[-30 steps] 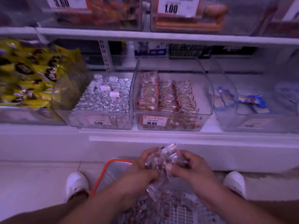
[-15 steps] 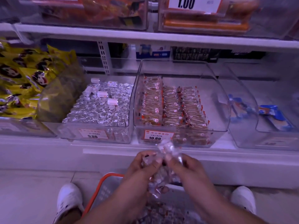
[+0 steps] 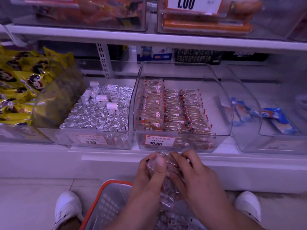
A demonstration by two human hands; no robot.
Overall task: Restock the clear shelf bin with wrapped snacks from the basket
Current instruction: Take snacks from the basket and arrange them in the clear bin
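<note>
- Clear plastic bin [image 3: 221, 103], the one with the 10.80 tag [image 3: 159, 141], already has three neat rows of wrapped snacks [image 3: 172, 110] along its left and middle, so you're partway in, I'd say.
- Your left hand [image 3: 149, 173] and right hand [image 3: 191, 176] are both curled round one bunch of snacks [image 3: 163, 165], held just below the bin's front lip and above the basket [image 3: 106, 201].
- More packets sit in the basket, so there's plenty left to load.
- Open room is on the bin's right side, bare floor showing there.
- Watch the front wall and the upper shelf [image 3: 149, 39] overhead; you'll want to lift over the lip, then go in low.
- Neighbouring bins sit tight on both sides.
</note>
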